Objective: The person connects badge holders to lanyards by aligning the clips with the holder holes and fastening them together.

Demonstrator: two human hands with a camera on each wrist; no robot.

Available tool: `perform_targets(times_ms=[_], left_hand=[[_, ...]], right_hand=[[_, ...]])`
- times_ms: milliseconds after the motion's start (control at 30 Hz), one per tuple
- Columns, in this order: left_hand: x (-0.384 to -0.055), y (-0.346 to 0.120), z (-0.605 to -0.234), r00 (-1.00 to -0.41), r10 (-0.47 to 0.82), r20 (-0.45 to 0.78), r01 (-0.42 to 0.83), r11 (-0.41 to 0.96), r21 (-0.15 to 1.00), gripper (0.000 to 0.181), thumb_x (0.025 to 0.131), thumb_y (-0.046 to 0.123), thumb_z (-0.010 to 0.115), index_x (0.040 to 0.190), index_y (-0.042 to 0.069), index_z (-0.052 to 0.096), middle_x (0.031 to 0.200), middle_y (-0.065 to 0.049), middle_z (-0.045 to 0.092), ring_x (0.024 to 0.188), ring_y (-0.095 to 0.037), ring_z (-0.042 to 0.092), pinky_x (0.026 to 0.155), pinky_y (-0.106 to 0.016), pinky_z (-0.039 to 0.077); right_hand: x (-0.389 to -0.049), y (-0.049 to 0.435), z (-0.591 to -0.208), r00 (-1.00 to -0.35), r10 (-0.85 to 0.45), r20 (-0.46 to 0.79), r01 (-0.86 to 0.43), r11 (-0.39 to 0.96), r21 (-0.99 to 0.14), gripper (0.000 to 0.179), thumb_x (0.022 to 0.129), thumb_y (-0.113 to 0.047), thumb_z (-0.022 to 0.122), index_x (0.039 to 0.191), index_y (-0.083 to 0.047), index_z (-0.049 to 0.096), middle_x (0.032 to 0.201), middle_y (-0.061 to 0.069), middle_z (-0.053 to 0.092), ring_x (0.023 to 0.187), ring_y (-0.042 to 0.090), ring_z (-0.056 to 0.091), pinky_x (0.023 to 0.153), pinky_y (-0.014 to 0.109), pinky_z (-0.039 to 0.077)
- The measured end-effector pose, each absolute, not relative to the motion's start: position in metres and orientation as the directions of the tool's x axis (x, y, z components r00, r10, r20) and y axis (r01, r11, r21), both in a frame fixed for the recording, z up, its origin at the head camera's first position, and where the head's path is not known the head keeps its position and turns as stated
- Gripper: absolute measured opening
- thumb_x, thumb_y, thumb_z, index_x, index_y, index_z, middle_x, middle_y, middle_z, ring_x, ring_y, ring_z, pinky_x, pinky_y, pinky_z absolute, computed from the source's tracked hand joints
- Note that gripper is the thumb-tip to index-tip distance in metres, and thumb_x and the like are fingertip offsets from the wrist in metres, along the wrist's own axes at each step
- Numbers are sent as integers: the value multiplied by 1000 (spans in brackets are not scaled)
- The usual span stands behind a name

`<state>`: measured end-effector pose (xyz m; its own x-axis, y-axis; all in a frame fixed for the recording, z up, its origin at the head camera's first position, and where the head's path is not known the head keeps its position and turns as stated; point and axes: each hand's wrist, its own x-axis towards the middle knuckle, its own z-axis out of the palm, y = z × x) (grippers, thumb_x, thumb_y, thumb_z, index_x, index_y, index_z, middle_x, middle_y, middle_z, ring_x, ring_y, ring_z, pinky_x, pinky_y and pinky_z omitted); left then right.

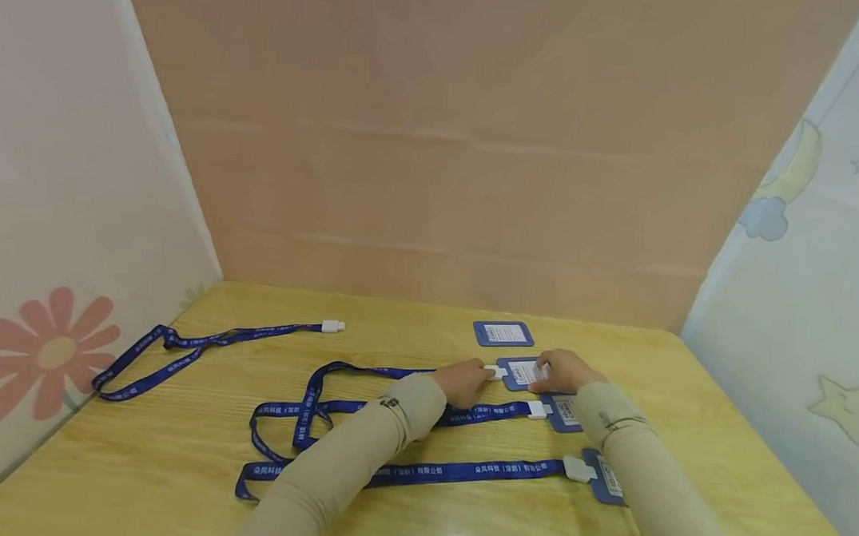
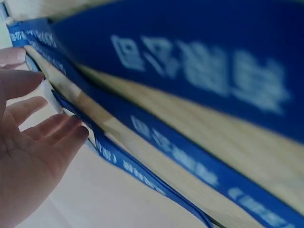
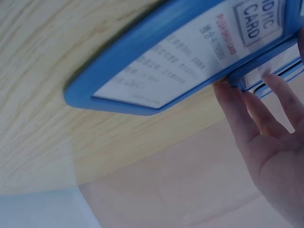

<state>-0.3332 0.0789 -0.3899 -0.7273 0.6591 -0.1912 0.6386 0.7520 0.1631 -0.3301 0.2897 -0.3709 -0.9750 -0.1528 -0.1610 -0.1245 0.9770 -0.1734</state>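
My left hand (image 1: 465, 381) pinches the white clip (image 1: 495, 372) at the end of a blue lanyard (image 1: 396, 373). In the left wrist view, fingers (image 2: 66, 137) lie around the lanyard's clip end. My right hand (image 1: 567, 371) grips a blue badge holder (image 1: 517, 373) by its long edges, thumb on the near side and fingers on the far side. This holder lies at the clip, its slotted end toward my left hand. In the right wrist view, a nearer badge holder (image 3: 175, 61) with a printed card partly hides the held one (image 3: 266, 69).
Nearer to me lie two lanyards with white clips (image 1: 538, 410) (image 1: 579, 469) at badge holders (image 1: 565, 414) (image 1: 610, 477), partly behind my right sleeve. A loose badge holder (image 1: 503, 334) lies farther back. Another lanyard (image 1: 203, 341) lies at left. A brown panel (image 1: 441, 157) stands behind the wooden table (image 1: 177, 449).
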Motion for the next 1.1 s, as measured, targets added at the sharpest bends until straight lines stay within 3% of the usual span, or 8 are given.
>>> perform_targets(times_ms=[167,333,500,600,767,1100], left_hand=[[-339,52,-382,-732,669,-127,641,740,202,49,97,24,47,143,15,37,143,-7,44,131,-21,44,109,-32,36],[-369,1,-375,-778,628,24,620,760,195,42,96,29,49,134,11,49,135,-10,52,124,-24,49,105,-36,40],[-395,-63,-369,-867,480,134,499,844,197,37,94,22,55,127,6,55,125,-16,57,112,-31,56,94,-41,48],[-395,-94,-364,-922,371,108,386,900,202,38,92,15,58,127,3,55,126,-20,55,110,-36,57,92,-45,49],[-401,-122,-373,-950,296,101,310,936,166,40,90,17,61,127,6,55,124,-20,57,106,-36,59,86,-46,51],[-402,-129,-393,-985,169,20,170,967,192,47,89,18,63,133,9,51,125,-19,58,106,-38,58,85,-53,49]], right_hand=[[-327,294,-370,-971,-185,-151,-158,972,-173,52,76,-30,76,110,5,58,104,23,62,96,34,58,90,50,45],[-328,294,-369,-968,-156,-197,-129,981,-143,56,77,-34,74,114,5,56,106,23,60,98,35,57,92,52,44],[-328,294,-369,-963,-169,-211,-146,982,-121,60,79,-37,72,118,5,55,108,24,60,101,37,57,93,54,43],[-326,292,-367,-961,-182,-210,-155,978,-140,62,80,-38,71,121,5,53,111,25,59,104,39,55,94,56,42],[-325,290,-364,-969,-173,-178,-144,976,-166,63,83,-38,68,124,7,51,112,26,57,104,41,55,93,56,42],[-337,287,-374,-979,-190,-71,-174,967,-186,51,87,-27,64,121,9,52,112,29,56,102,42,55,91,53,45]])
